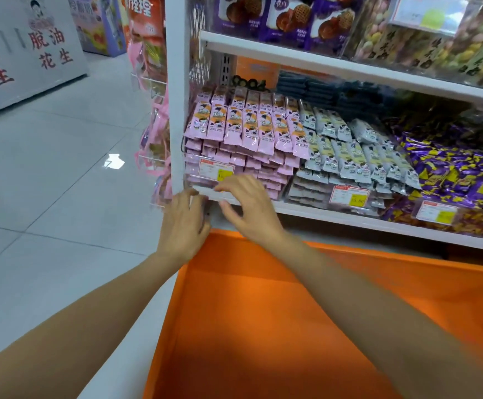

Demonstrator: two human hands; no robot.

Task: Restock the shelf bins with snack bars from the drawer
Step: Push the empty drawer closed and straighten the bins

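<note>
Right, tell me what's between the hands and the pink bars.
The bin's clear front wall, with a price tag, covers the lower pink bars; left hand and right hand are at its base. Top rows lie uncovered.

White shelf [349,218]: pink snack bars [248,131] stacked left, grey bars [349,152] beside them, purple-yellow packs [459,174] right.

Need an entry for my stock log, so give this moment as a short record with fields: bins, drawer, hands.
pink bars: leftmost bin on the middle shelf, stacked well above its clear front
grey bars: next bin to the right, also piled high
purple packs: further right, heaped
orange drawer: open under the shelf; no bars in the visible part
left hand: at the pink bin's lower left corner; grip too blurred to tell
right hand: fingers loosely curved before the pink bin's front, holding nothing
</note>
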